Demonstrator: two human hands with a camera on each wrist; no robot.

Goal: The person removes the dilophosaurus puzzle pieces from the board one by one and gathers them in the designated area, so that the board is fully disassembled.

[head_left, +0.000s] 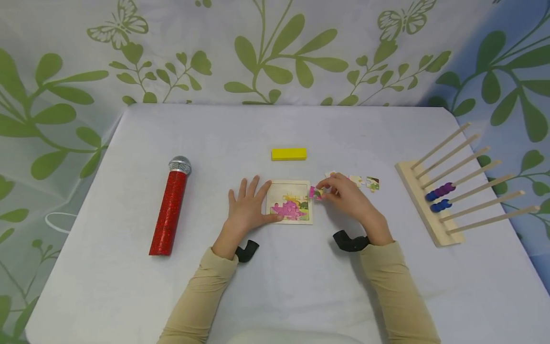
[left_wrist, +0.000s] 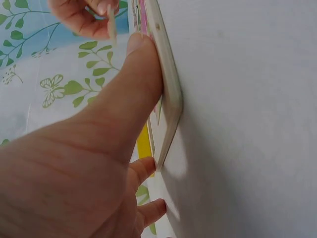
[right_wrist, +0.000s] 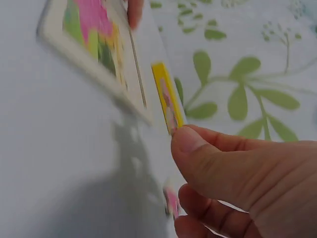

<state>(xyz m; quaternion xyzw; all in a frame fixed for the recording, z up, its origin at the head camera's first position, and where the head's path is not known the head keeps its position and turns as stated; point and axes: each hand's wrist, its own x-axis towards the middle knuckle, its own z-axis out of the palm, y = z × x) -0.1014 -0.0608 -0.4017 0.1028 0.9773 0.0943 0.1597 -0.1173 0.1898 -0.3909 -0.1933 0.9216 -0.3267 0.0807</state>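
Observation:
A square wooden puzzle board (head_left: 289, 182) lies on the table, its lower part filled with pink, yellow and green pieces. My left hand (head_left: 248, 205) has its fingers spread at the board's left side, and the thumb rests on the lower left edge. Just right of the board, my right hand (head_left: 347, 197) pinches a puzzle piece (head_left: 315, 193) between thumb and fingers. In the right wrist view this piece (right_wrist: 167, 101) is seen nearly edge-on above the table. Several loose puzzle pieces (head_left: 372, 183) lie beyond the right hand, partly hidden by it.
A yellow block (head_left: 289, 154) lies behind the board. To the left is a red glittery microphone (head_left: 169, 210) with a silver head. A wooden peg rack (head_left: 429, 205) with blue and purple beads stands at the right. A patterned green-leaf cloth (head_left: 283, 52) hangs behind the table.

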